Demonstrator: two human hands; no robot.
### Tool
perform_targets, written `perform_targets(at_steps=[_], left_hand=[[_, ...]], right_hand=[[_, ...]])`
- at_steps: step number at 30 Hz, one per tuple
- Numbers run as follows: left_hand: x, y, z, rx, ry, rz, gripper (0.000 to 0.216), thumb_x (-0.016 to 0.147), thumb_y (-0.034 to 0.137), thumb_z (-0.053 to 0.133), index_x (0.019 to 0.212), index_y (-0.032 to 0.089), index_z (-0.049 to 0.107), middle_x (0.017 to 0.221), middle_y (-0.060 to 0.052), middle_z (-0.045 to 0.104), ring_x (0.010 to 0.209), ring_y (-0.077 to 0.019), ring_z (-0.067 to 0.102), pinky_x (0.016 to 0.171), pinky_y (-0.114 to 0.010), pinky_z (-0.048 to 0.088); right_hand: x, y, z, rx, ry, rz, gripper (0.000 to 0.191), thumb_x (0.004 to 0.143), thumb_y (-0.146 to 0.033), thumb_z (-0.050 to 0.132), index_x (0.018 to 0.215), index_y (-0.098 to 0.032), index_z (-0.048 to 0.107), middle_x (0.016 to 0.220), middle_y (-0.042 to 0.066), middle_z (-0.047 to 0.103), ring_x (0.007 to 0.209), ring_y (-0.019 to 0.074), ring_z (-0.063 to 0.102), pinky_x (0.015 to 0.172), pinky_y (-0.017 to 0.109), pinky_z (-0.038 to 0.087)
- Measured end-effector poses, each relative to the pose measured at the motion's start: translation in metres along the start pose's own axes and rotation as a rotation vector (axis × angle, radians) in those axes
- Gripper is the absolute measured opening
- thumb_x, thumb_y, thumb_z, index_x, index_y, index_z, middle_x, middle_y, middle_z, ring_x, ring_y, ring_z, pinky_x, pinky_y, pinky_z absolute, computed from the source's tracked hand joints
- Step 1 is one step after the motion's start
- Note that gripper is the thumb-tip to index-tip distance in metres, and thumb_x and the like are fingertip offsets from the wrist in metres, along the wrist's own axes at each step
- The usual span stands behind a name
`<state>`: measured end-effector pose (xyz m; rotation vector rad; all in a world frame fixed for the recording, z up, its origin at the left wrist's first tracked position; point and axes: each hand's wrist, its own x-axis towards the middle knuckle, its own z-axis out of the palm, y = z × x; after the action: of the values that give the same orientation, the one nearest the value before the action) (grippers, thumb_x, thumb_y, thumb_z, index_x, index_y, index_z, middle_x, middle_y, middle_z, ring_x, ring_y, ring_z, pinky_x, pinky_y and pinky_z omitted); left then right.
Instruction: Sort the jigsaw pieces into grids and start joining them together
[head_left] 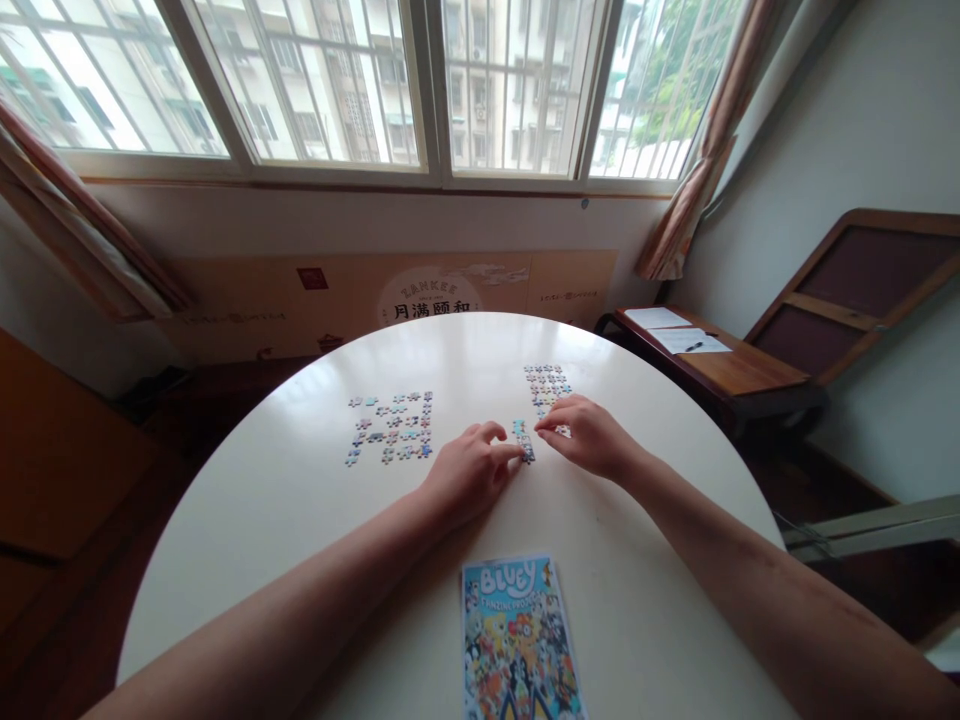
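Observation:
A narrow strip of joined jigsaw pieces (pixel 523 440) lies on the white round table, between my two hands. My left hand (pixel 469 468) rests to its left, fingers apart, with one extended digit touching the strip's lower part. On the other side, my right hand (pixel 592 438) has its thumb and forefinger brought together beside the strip; anything tiny between the tips cannot be made out. Just beyond that hand, loose jigsaw pieces (pixel 547 381) lie in close rows, partly covered by the fingers. A colourful Bluey picture sheet (pixel 517 635) lies nearest me.
More loose jigsaw pieces (pixel 394 430) are spread in rows on the left of the round table (pixel 247 540). A wooden chair or bench (pixel 727 360) with papers (pixel 686 338) and a pen stands at the right. Behind the table are a printed panel (pixel 337 290) and barred windows.

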<state>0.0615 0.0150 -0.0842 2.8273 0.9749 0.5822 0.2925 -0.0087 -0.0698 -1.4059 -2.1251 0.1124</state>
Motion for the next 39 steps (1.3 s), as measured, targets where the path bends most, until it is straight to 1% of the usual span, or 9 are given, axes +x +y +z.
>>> perform_targets(at_steps=[6, 13, 19, 21, 26, 32, 37, 39], left_hand=[[0.0, 0.0, -0.001, 0.037, -0.027, 0.011, 0.037, 0.091, 0.017, 0.055, 0.118, 0.035, 0.073, 0.123, -0.008, 0.063, 0.103, -0.025, 0.061, 0.08, -0.04, 0.056], [0.001, 0.002, -0.002, 0.102, -0.051, 0.027, 0.033, 0.096, 0.023, 0.052, 0.119, 0.036, 0.073, 0.126, -0.009, 0.062, 0.105, -0.026, 0.061, 0.079, -0.04, 0.056], [0.003, 0.006, -0.005, 0.146, -0.089, 0.037, 0.032, 0.099, 0.029, 0.05, 0.123, 0.035, 0.07, 0.13, -0.011, 0.06, 0.107, -0.0254, 0.06, 0.078, -0.035, 0.055], [0.005, 0.007, -0.004, 0.147, -0.087, 0.042, 0.032, 0.1, 0.031, 0.048, 0.123, 0.035, 0.07, 0.13, -0.011, 0.06, 0.108, -0.0253, 0.059, 0.077, -0.034, 0.054], [0.006, 0.007, -0.002, 0.158, -0.088, 0.054, 0.032, 0.1, 0.034, 0.047, 0.121, 0.035, 0.071, 0.13, -0.009, 0.062, 0.108, -0.0253, 0.059, 0.075, -0.033, 0.053], [0.005, 0.007, -0.002, 0.15, -0.063, 0.063, 0.031, 0.1, 0.035, 0.048, 0.119, 0.034, 0.072, 0.129, -0.009, 0.062, 0.108, -0.025, 0.059, 0.075, -0.032, 0.053], [0.004, 0.005, 0.0, 0.158, -0.048, 0.073, 0.031, 0.099, 0.033, 0.049, 0.122, 0.034, 0.07, 0.129, -0.009, 0.062, 0.108, -0.0255, 0.06, 0.073, -0.032, 0.053], [0.003, 0.005, -0.002, 0.171, -0.034, 0.078, 0.033, 0.098, 0.029, 0.05, 0.125, 0.032, 0.068, 0.129, -0.01, 0.061, 0.105, -0.0247, 0.061, 0.071, -0.032, 0.053]], right_hand=[[0.0, -0.001, 0.002, 0.009, -0.016, 0.013, 0.014, 0.088, -0.021, 0.067, 0.088, -0.023, 0.08, 0.085, 0.004, 0.074, 0.088, 0.0213, 0.064, 0.085, 0.037, 0.049], [0.0, 0.002, 0.004, -0.009, -0.017, -0.003, 0.014, 0.088, -0.021, 0.067, 0.087, -0.023, 0.08, 0.084, 0.005, 0.074, 0.087, 0.0206, 0.063, 0.084, 0.035, 0.048], [-0.002, 0.006, 0.006, -0.014, -0.046, -0.013, 0.014, 0.086, -0.019, 0.067, 0.087, -0.024, 0.08, 0.084, 0.003, 0.074, 0.087, 0.0207, 0.063, 0.086, 0.036, 0.048], [-0.002, 0.008, 0.006, -0.016, -0.059, -0.014, 0.014, 0.086, -0.02, 0.067, 0.087, -0.025, 0.08, 0.085, 0.002, 0.074, 0.088, 0.0207, 0.063, 0.088, 0.037, 0.047], [-0.002, 0.011, 0.006, -0.006, -0.089, -0.003, 0.014, 0.086, -0.021, 0.067, 0.087, -0.025, 0.08, 0.084, 0.001, 0.074, 0.087, 0.0199, 0.062, 0.087, 0.036, 0.047], [-0.003, 0.011, 0.006, -0.007, -0.088, 0.002, 0.014, 0.085, -0.021, 0.067, 0.088, -0.025, 0.08, 0.085, 0.001, 0.074, 0.087, 0.0198, 0.061, 0.087, 0.037, 0.047], [-0.003, 0.008, 0.005, -0.006, -0.078, -0.007, 0.014, 0.086, -0.021, 0.067, 0.087, -0.025, 0.08, 0.084, 0.001, 0.074, 0.087, 0.0198, 0.062, 0.087, 0.037, 0.047], [-0.003, 0.006, 0.004, -0.009, -0.067, -0.018, 0.014, 0.086, -0.021, 0.066, 0.087, -0.025, 0.08, 0.083, 0.001, 0.074, 0.086, 0.0201, 0.062, 0.086, 0.037, 0.048]])
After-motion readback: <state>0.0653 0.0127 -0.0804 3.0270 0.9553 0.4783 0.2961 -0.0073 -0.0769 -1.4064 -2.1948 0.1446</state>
